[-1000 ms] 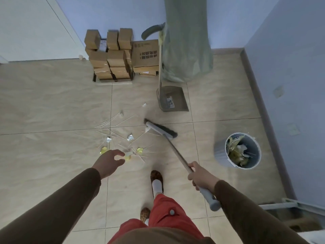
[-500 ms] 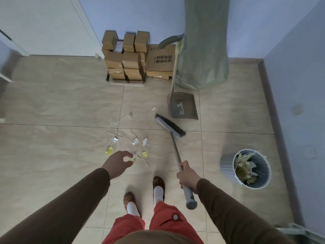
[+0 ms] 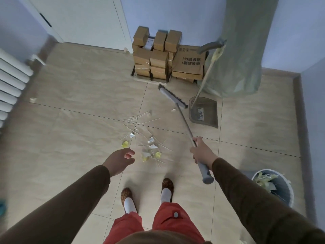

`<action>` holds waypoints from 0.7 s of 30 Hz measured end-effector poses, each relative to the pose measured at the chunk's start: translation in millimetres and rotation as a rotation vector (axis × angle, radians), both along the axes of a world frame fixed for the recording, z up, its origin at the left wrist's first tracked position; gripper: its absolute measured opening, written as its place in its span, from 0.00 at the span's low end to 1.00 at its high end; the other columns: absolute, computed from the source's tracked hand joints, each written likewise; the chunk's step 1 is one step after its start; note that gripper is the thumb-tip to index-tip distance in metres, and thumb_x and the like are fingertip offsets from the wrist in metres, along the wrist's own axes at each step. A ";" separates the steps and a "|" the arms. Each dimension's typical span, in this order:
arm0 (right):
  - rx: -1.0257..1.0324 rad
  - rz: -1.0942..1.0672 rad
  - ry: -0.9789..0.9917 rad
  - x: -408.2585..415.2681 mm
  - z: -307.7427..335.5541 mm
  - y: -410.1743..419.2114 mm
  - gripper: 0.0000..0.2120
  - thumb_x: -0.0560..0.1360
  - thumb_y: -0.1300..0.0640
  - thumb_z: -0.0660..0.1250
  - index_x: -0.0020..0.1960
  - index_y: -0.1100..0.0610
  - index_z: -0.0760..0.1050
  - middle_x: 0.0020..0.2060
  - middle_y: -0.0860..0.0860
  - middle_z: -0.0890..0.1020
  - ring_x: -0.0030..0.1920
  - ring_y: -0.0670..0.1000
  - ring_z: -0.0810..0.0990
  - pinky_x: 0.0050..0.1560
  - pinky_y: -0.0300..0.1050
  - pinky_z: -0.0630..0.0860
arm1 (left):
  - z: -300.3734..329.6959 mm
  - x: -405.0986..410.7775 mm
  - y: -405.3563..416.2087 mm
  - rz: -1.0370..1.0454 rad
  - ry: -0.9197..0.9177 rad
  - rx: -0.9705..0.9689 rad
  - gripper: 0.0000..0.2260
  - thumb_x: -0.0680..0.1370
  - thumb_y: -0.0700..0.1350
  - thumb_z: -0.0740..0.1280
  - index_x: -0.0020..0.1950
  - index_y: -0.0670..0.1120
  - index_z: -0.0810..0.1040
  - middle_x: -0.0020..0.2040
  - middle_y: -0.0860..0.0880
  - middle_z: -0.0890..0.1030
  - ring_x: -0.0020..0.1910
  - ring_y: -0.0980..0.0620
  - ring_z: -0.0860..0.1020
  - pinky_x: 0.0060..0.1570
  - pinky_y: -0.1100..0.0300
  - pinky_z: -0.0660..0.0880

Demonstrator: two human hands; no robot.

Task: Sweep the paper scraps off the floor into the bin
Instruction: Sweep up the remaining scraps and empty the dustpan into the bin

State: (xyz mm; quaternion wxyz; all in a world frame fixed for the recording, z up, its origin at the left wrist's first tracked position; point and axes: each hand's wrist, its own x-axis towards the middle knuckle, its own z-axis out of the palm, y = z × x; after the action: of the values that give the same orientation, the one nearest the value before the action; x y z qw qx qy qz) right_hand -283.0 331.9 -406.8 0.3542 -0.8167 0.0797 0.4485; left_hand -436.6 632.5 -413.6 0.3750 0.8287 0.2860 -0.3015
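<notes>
Paper scraps [image 3: 148, 147] unmoved; broom [image 3: 173, 98] now farther out in clenched right hand [image 3: 202, 152], left hand [image 3: 121, 160] still loosely spread.

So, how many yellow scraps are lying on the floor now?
3. One yellow scrap lies left of the pile, one at its near right, one beside that. Others may be hidden.

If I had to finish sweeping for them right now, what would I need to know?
Right hand: gripping the broom, its head lifted beyond the mess, near the dustpan.
Left hand: open and empty, above the floor.
Paper scraps: scattered with thin sticks ahead of the feet.
Bin: at the right, already holding scraps.
Done: nothing gathered.
Left: sweep the scraps together, into the dustpan, then tip into the bin.
</notes>
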 end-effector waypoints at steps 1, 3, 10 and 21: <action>-0.018 0.005 -0.006 22.0 -16.7 18.4 0.20 0.78 0.61 0.58 0.68 0.52 0.61 0.48 0.58 0.77 0.38 0.55 0.77 0.35 0.47 0.78 | 0.7 -3.5 5.6 0.014 0.000 0.000 0.11 0.77 0.46 0.69 0.59 0.53 0.79 0.56 0.49 0.82 0.55 0.51 0.79 0.50 0.60 0.72; -0.061 0.022 -0.008 58.0 -47.3 52.6 0.24 0.75 0.62 0.57 0.70 0.53 0.60 0.52 0.62 0.77 0.39 0.58 0.77 0.41 0.53 0.79 | 1.6 -12.5 16.8 0.035 0.003 -0.001 0.11 0.77 0.47 0.69 0.60 0.54 0.79 0.55 0.50 0.82 0.54 0.52 0.79 0.49 0.61 0.72; -0.171 0.251 0.045 23.9 -90.5 125.8 0.26 0.76 0.62 0.53 0.73 0.53 0.55 0.57 0.64 0.77 0.47 0.61 0.80 0.52 0.57 0.80 | -3.8 -58.0 60.0 0.031 0.056 -0.004 0.12 0.78 0.47 0.68 0.61 0.54 0.79 0.55 0.52 0.81 0.54 0.52 0.80 0.52 0.58 0.75; -0.287 0.384 0.047 -166.1 15.8 76.8 0.22 0.77 0.61 0.60 0.69 0.47 0.64 0.42 0.57 0.80 0.34 0.52 0.76 0.30 0.42 0.76 | -13.8 -118.4 156.0 -0.064 0.032 -0.053 0.12 0.77 0.47 0.69 0.61 0.51 0.80 0.56 0.48 0.82 0.55 0.49 0.79 0.54 0.57 0.74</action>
State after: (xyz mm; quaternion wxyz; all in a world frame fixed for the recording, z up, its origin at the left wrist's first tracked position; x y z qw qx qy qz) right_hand -449.0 408.7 -391.0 0.1407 -0.8483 -0.0058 0.5104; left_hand -555.0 788.5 -427.3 0.3826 0.8222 0.2571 -0.3340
